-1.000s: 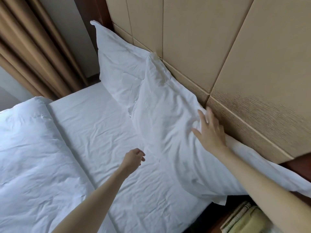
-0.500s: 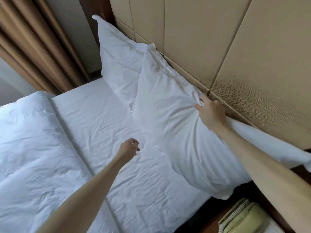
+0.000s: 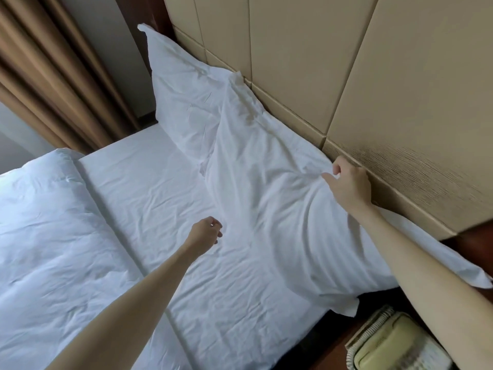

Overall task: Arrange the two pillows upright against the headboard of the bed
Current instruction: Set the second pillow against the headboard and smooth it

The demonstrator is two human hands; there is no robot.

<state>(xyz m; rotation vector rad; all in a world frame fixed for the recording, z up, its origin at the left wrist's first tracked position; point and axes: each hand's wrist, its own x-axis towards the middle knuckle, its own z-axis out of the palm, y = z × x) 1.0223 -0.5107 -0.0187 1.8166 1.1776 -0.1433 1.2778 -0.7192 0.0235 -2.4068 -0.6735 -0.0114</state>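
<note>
The near pillow (image 3: 280,209) leans against the padded headboard (image 3: 333,76) at the near side of the bed (image 3: 160,196), its top edge on the lowest panel and its lower corner hanging past the mattress edge. The right hand (image 3: 350,186) pinches that top edge next to the headboard, a narrow grip on a fold of the case. The far pillow (image 3: 184,102) stands beside it, also against the headboard, taller and more upright, and the near one overlaps its edge.

The left hand (image 3: 206,233) hovers over the sheet just in front of the near pillow, fingers loosely curled and holding nothing.

The near pillow looks slumped, more tilted than upright. If the pinch lets go before the filling is settled, it could slide forward onto the sheet; the overhanging corner might also drag it off the side towards the telephone (image 3: 394,343) on the low stand below. Pulling on the case alone may lift cloth without the filling. Whether its base is tucked against the headboard I cannot tell.

The folded duvet (image 3: 48,222) lies well apart. No containers are in view.
</note>
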